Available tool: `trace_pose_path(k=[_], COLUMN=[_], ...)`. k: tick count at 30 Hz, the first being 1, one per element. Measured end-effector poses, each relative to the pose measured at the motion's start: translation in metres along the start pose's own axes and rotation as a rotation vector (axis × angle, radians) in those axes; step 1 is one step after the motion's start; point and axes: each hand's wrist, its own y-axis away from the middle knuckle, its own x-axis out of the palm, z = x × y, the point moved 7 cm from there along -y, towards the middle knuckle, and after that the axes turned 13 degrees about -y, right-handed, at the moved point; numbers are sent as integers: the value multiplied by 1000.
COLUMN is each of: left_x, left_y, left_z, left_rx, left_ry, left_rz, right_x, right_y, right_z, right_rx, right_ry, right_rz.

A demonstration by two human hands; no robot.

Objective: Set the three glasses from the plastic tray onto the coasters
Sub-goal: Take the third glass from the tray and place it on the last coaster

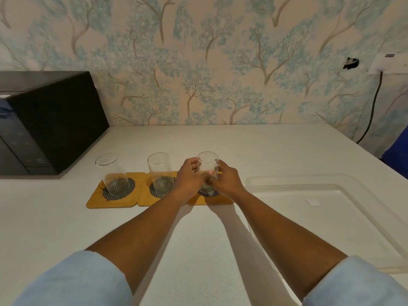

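Observation:
Three wooden coasters with dark mesh centres lie side by side: the left coaster [95, 200], the middle coaster [144, 198] and the right coaster [209, 201]. A clear glass [112, 173] stands upright on the left one and a second glass [159, 171] on the middle one. The third glass [208, 163] rests on the right coaster's mesh, gripped from both sides by my left hand [189, 180] and my right hand [225, 178]. The clear plastic tray [331, 188] lies to the right with no glasses in it.
A black microwave [50, 120] stands at the back left on the white counter [198, 250]. A black cable [373, 107] hangs down the wallpapered wall at the right. A small white label [312, 202] lies in the tray.

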Motion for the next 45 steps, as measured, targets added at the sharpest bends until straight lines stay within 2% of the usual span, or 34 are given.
trace_pose_path(k=[8, 16, 20, 23, 28, 39, 45], left_x=[0, -15, -19, -21, -21, -24, -23], left_y=[2, 16, 32, 47, 73, 105, 115], left_z=[-3, -9, -8, -8, -10, 4, 15], left_rx=[-27, 0, 38, 81, 181, 243, 244], left_ry=[16, -73, -283, -523, -835, -1026, -1068], left_rz=[10, -33, -38, -37, -48, -99, -73], right_x=[-1, -11, -7, 1, 2, 21, 29], right_y=[2, 21, 38, 52, 75, 111, 117], right_z=[2, 24, 33, 35, 40, 33, 14], right_rx=[8, -94, -162, -198, -276, -387, -306], right_ry=[8, 75, 190, 381, 587, 584, 605], right_rz=[-65, -154, -129, -74, -154, -68, 6])
